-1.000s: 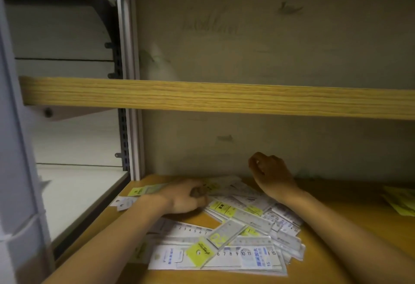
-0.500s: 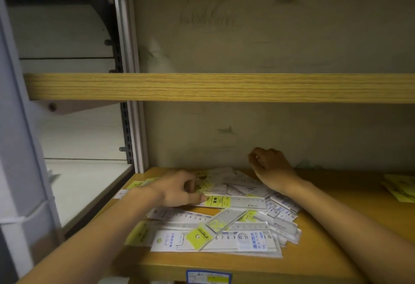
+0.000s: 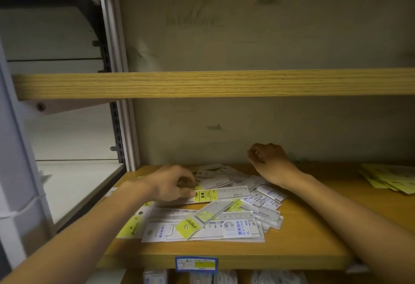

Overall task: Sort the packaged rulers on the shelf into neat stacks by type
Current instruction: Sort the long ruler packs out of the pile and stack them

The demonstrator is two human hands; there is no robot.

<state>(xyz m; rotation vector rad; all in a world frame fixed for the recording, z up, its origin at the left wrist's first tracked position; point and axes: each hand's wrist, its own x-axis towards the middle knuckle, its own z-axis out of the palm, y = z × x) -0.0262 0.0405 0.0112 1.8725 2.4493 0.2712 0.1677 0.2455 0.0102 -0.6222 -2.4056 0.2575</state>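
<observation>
A loose pile of packaged rulers (image 3: 215, 216) lies on the wooden shelf (image 3: 303, 247), some with yellow labels, some white with blue print. My left hand (image 3: 170, 184) pinches the yellow-labelled end of a clear ruler (image 3: 224, 193) at the top left of the pile. My right hand (image 3: 269, 162) hovers near the back wall behind the pile, its fingers curled into a fist with nothing visible in it. A wide white ruler package (image 3: 224, 229) printed with numbers lies at the front of the pile.
A second wooden shelf (image 3: 213, 83) hangs low above the hands. A stack of yellow packages (image 3: 390, 178) lies at the far right. A grey metal upright (image 3: 121, 126) bounds the shelf on the left. A blue price label (image 3: 196, 263) sticks to the shelf's front edge; more packages show below.
My left hand has drawn back leftward and taken the yellow-labelled clear ruler by its end, pulling it over the pile. The right hand has stayed near the wall. The camera has tilted down.
</observation>
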